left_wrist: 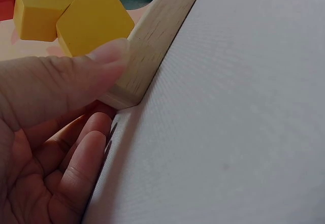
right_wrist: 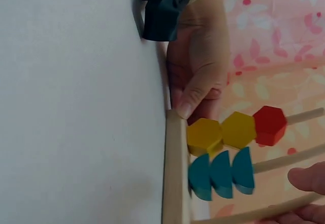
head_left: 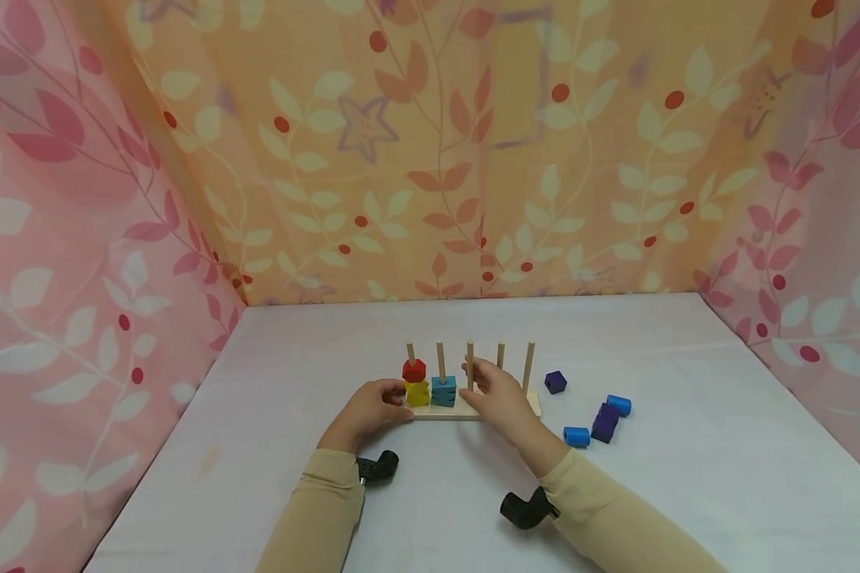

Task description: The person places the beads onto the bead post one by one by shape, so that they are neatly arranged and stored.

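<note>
A wooden peg board with several upright pegs stands on the table. On its leftmost peg are two yellow hexagon blocks with a red hexagon block above them. Three teal half-round blocks are stacked on the second peg. My left hand holds the board's left end, thumb on top of the corner and fingers curled beside it. Around the bare third peg is my right hand, its thumb and fingers spread apart with no block between them.
Right of the board lies a purple pentagon block. Farther right are a blue cylinder, another blue cylinder and purple blocks. Black wrist cameras jut from both sleeves. Patterned curtains border the white table.
</note>
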The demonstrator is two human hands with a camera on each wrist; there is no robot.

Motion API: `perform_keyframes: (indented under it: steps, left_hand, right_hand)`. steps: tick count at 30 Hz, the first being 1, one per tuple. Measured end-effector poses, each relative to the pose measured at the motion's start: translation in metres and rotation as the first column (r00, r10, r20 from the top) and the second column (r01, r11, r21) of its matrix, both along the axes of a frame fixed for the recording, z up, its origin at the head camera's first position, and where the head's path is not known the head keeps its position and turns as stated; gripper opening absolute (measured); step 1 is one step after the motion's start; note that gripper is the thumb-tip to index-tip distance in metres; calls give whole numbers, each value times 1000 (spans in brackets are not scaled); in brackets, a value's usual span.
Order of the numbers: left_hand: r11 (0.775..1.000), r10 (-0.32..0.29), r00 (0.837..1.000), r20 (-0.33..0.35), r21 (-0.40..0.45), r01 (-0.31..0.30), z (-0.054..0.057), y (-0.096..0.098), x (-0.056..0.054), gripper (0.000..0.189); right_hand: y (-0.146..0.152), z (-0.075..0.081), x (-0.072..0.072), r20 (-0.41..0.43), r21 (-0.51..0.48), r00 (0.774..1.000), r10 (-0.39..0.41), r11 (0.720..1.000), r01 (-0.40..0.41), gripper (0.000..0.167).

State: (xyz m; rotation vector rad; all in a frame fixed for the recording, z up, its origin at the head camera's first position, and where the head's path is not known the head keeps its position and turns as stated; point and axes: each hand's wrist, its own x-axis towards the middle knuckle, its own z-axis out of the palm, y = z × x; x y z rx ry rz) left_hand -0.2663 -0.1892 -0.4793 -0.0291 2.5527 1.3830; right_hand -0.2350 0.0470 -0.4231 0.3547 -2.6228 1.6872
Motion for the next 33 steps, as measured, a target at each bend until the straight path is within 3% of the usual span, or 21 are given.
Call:
perform_keyframes:
  steps: [7, 13, 20, 26, 33]
  left_hand:
    - [1000, -15, 1000, -4, -11, 15, 0, -1, 0, 55]
    - [1000, -1, 1000, 5, -1, 1, -1, -1, 1, 53]
    - [1000, -6, 1000, -5, -27, 5, 1, 1, 1, 52]
    - [999, -14, 1000, -18, -44, 13, 2, 1, 0, 52]
    - [999, -19, 1000, -23, -48, 18, 0, 1, -1, 52]
  right_hand:
    - [33, 11, 10, 17, 24, 997, 71, 997, -72, 39]
    - [73, 14, 9, -17, 99, 999, 39, 994, -37, 24]
    - [121, 10, 4, -16, 169, 1000, 23, 985, -20, 22]
    - [151, 4, 4, 35, 303, 999, 31, 952, -41, 21]
    - [160, -8, 8, 99, 407, 991, 88, 905, -121, 16]
